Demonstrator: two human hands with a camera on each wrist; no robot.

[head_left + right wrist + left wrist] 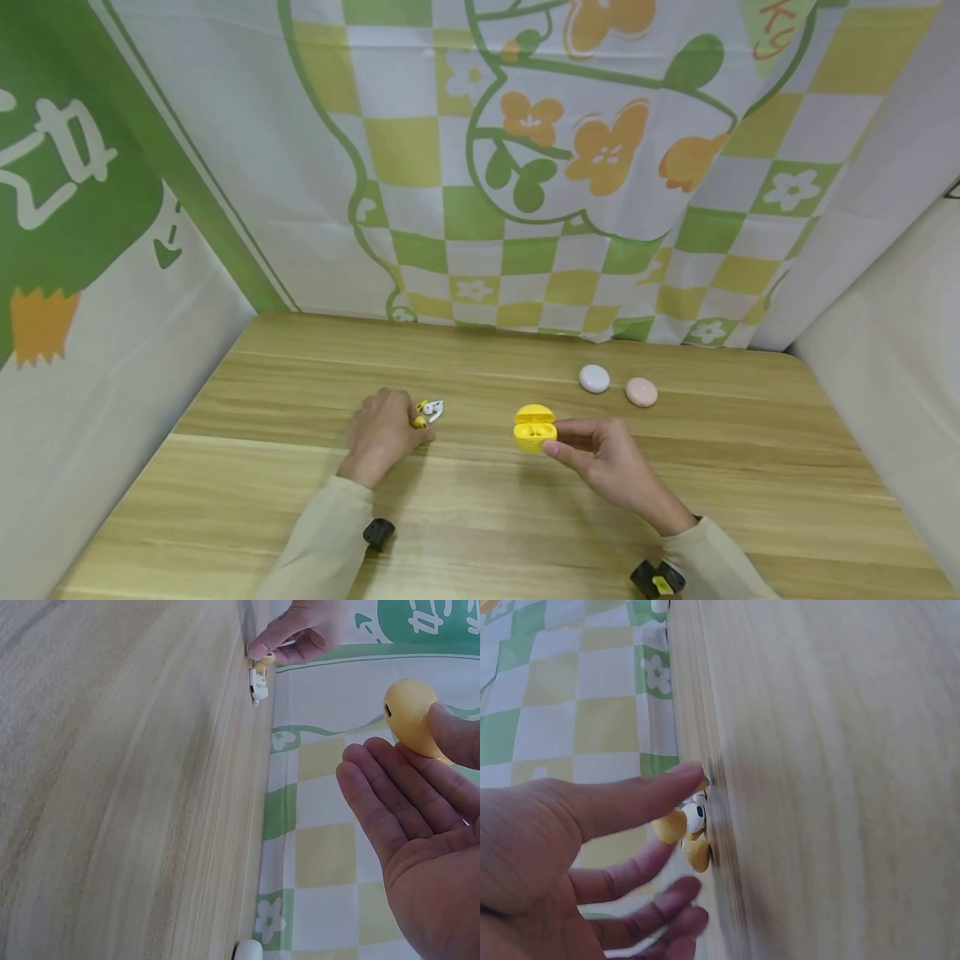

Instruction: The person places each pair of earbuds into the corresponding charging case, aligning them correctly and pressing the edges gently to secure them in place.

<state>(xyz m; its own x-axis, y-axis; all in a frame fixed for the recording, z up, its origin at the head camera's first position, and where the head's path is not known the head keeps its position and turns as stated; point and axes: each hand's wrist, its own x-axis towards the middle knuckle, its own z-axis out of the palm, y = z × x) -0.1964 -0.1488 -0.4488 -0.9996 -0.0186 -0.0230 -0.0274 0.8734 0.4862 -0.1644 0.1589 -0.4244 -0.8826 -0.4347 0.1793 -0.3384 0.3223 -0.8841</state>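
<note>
My left hand [411, 422] reaches onto the wooden table [480, 517] and pinches a yellow earbud [419, 417] with its fingertips. A white earbud [434, 408] lies right beside it. In the left wrist view the yellow earbud [670, 826] and the white earbud [695, 817] sit between the fingers [630, 799] at the table surface. My right hand [561, 440] holds an open yellow earbud case [534, 427] just above the table. In the right wrist view the thumb [454, 731] presses against the case [411, 714]. The case's sockets look empty.
A closed white case [594, 378] and a closed pink case [641, 392] lie behind my right hand. A checked green and yellow cloth [525, 167] hangs behind the table, with white panels at both sides.
</note>
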